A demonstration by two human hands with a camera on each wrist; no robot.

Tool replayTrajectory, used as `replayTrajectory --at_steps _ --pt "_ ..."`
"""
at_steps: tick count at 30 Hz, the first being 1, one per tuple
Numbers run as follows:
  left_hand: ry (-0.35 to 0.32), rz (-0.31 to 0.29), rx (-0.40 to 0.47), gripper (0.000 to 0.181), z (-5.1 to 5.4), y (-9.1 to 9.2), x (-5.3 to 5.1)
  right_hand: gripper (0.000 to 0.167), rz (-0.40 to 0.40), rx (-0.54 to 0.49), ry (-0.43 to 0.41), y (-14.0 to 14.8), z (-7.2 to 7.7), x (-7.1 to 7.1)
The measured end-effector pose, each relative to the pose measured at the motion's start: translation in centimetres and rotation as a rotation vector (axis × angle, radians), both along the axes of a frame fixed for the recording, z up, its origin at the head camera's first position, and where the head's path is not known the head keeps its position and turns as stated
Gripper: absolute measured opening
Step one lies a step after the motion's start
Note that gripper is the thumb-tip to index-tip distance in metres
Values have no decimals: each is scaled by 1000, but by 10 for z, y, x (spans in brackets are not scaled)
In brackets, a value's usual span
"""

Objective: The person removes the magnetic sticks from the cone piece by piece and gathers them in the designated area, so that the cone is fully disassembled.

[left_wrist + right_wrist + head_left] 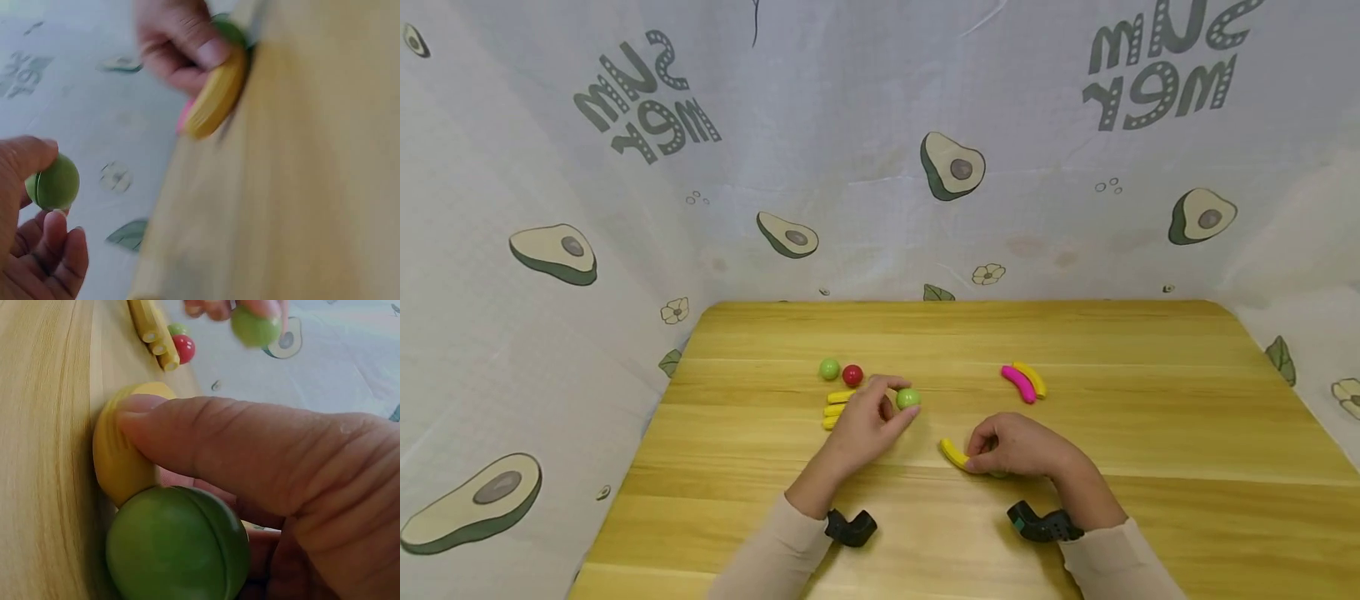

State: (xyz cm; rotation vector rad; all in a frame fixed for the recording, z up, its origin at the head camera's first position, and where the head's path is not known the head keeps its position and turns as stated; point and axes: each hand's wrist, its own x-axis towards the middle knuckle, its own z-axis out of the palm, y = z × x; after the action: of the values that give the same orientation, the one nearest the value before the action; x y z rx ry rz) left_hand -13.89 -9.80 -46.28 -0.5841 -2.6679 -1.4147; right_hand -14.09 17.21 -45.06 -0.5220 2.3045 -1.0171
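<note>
My left hand pinches a shiny green ball between thumb and fingers, above the table; a seam on the ball shows in the left wrist view. My right hand holds a yellow banana-shaped piece low at the tabletop, the thumb pressed on its side. Against the near end of that piece sits another green ball, under the right hand. Whether the fingers also grip this ball, I cannot tell. Several yellow pieces lie side by side, partly hidden by the left hand.
Behind the left hand, a red ball and a green ball lie on the wooden table. Beyond the right hand, a pink curved piece touches a yellow curved one. A printed curtain surrounds the table's back and sides.
</note>
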Motion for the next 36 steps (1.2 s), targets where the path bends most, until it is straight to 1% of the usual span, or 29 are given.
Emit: replayTrajectory --at_steps 1,3,5,7,8,10,12,14,17,20,23,29,36 --pt "24 50 27 34 2 -8 -4 15 -7 1 -1 0 0 0" --pt "29 156 71 33 6 -25 -12 16 -22 6 4 0 -1 0" --pt "-1 276 99 34 7 -45 -19 17 -31 14 16 0 -2 -1" --pt "-39 380 108 35 5 -63 -25 17 -37 19 29 1 -3 -2" --pt "-64 423 107 37 4 -72 -27 17 -41 21 34 1 -4 -2" --pt "-92 495 99 39 0 -85 -30 17 -47 22 44 1 -6 -3" --pt "-110 538 84 40 -4 -96 -32 17 -53 20 49 1 -7 -4" --pt "-136 562 72 40 -8 -103 -34 17 -62 20 49 1 -7 -4" --pt "-178 580 57 39 -14 -109 -35 17 -62 10 51 0 -8 -4" --pt "-214 580 54 39 -21 -110 -36 17 -64 -3 46 -1 -8 -4" --pt "-230 566 44 39 -25 -109 -36 18 -58 -16 46 -1 -7 -3" --pt "-232 546 26 39 -26 -108 -36 18 -73 -14 31 -2 -7 -3" --pt "-235 539 37 42 -27 -108 -36 19 -65 -16 39 -2 -8 -2"
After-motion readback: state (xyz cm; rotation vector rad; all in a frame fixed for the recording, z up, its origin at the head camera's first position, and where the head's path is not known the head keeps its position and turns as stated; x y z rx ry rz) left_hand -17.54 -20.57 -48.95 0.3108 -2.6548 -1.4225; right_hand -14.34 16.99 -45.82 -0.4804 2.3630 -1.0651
